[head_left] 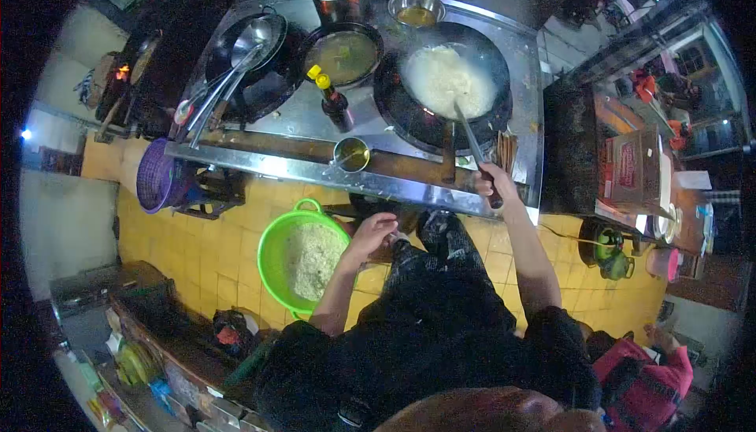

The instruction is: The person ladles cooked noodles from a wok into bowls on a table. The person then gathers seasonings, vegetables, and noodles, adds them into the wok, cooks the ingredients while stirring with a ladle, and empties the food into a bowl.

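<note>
My right hand (496, 182) is closed around the dark grip of a long-handled wok spatula (470, 134). Its head is sunk in pale, steaming food (449, 77) inside a large black wok (390, 109). The wok's wooden handle (449, 152) points toward me, left of the spatula. My left hand (373, 235) hangs low in front of my lap, fingers apart and loosely bent, with nothing visible in it. Close by on its left stands a bright green basket-like basin (268, 252) with two handles, holding a whitish shredded or grainy mass (313, 261).
Sauce bottles (335, 109) with yellow caps and a metal cup of oil (351, 155) stand on the steel stove. Behind are a pan of broth (340, 55), a tall pot (340, 8) and a steel bowl (416, 11). Ladles (228, 89) rest at left. Someone in pink (646, 377) is behind, right.
</note>
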### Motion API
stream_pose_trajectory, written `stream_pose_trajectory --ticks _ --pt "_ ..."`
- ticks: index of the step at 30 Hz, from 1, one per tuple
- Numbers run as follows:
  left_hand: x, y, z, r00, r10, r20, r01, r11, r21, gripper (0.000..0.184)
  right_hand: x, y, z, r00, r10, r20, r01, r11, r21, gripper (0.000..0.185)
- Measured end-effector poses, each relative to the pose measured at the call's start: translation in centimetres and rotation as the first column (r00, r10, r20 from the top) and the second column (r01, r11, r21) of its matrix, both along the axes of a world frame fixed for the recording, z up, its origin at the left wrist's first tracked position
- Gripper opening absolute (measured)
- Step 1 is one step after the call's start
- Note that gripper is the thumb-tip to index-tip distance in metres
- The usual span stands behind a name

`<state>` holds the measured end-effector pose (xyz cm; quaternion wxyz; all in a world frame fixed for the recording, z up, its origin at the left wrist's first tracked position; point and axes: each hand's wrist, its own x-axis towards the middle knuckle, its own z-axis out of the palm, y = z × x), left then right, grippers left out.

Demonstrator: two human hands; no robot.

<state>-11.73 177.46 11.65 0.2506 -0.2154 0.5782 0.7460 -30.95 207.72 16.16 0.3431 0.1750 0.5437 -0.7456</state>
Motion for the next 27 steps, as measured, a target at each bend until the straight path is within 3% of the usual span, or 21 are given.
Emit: stream_pose_trajectory --ticks 2,3,5,6,7,9,10,11,13,14,15,17,18,20,21,22,24,26,27 --pt "-0.2 0.6 -0.1 0.999 -0.05 -0.013 0.05 0.999 -0.021 0.034 -0.2 -0.1 1.2 0.928 -0.042 0.371 0.223 0.859 -0.46 0.008" --pt "-0.2 0.9 -0.1 0.999 -0.051 -0.012 0.051 0.999 -0.016 0.034 0.0 -0.6 2.3 0.927 -0.045 0.372 0.225 0.861 -0.456 0.008" --pt "0.2 1.5 0.2 0.998 -0.063 -0.002 0.063 0.998 -0.002 0.033 0.6 -1.5 3.8 0.956 -0.12 0.267 0.208 0.919 -0.334 0.014" --pt "0.3 1.5 1.3 0.994 -0.095 -0.051 0.092 0.993 -0.074 0.033 0.1 -1.0 3.3 0.987 -0.063 0.144 0.097 0.967 -0.236 0.016" --pt "0.6 1.6 1.0 0.994 -0.095 -0.051 0.091 0.993 -0.077 0.033 -0.1 -0.9 3.5 0.988 -0.062 0.145 0.096 0.966 -0.24 0.016" --pt "0.9 1.6 1.5 0.996 -0.054 -0.078 0.056 0.998 0.021 0.038 0.1 -1.4 4.9 1.0 0.018 -0.015 -0.018 0.999 -0.044 0.018" --pt "1.1 1.5 1.8 0.989 -0.085 -0.123 0.08 0.996 -0.038 0.036 0.2 -1.7 5.6 0.991 -0.002 -0.135 0.022 0.99 0.14 0.024" --pt "1.3 1.3 1.6 0.989 -0.084 -0.125 0.08 0.996 -0.042 0.036 0.2 -1.7 5.6 0.991 -0.002 -0.137 0.021 0.991 0.136 0.024" --pt "1.4 1.2 1.2 0.994 -0.044 -0.103 0.046 0.999 0.02 0.035 -0.7 -0.7 5.7 0.916 0.251 -0.314 -0.075 0.874 0.481 0.038" --pt "1.1 1.1 1.3 0.993 -0.04 -0.11 0.043 0.999 0.019 0.035 -2.5 1.2 2.1 0.778 0.43 -0.459 -0.009 0.737 0.676 0.055" --pt "1.0 0.9 1.5 0.992 -0.067 -0.108 0.066 0.998 -0.018 0.035 -2.6 1.1 2.7 0.775 0.432 -0.461 -0.01 0.738 0.675 0.055" --pt "1.2 0.5 1.7 0.991 -0.093 -0.1 0.088 0.994 -0.058 0.035 -2.4 1.2 3.5 0.631 0.661 -0.407 0.256 0.318 0.913 0.062" --pt "1.1 0.5 1.7 0.995 -0.05 -0.087 0.044 0.997 -0.066 0.035 -2.3 1.4 3.4 0.628 0.662 -0.409 0.255 0.321 0.912 0.062" --pt "1.2 0.5 1.5 0.997 0.016 -0.078 -0.022 0.997 -0.08 0.034 -1.8 1.9 3.1 0.586 0.566 -0.579 0.305 0.508 0.805 0.06" --pt "1.1 0.4 1.2 0.997 0.018 -0.076 -0.025 0.996 -0.084 0.034 -1.7 2.3 3.1 0.586 0.565 -0.581 0.302 0.512 0.804 0.06" --pt "1.1 0.1 1.0 0.998 0.018 -0.063 -0.023 0.997 -0.07 0.034 -1.3 2.7 3.0 0.709 0.504 -0.493 0.159 0.568 0.808 0.059" --pt "0.5 -0.3 0.7 1.0 0.013 -0.028 -0.014 0.999 -0.05 0.033 -1.0 3.9 1.8 0.807 0.441 -0.392 0.03 0.633 0.773 0.058" --pt "-0.1 0.0 1.0 0.999 0.044 -0.02 -0.045 0.998 -0.048 0.031 -0.4 4.2 0.0 0.601 0.537 -0.592 0.183 0.628 0.756 0.053" --pt "-0.3 0.2 1.2 0.997 0.077 0.001 -0.077 0.996 -0.038 0.029 0.0 4.0 -0.2 0.61 0.523 -0.595 0.19 0.633 0.751 0.053"
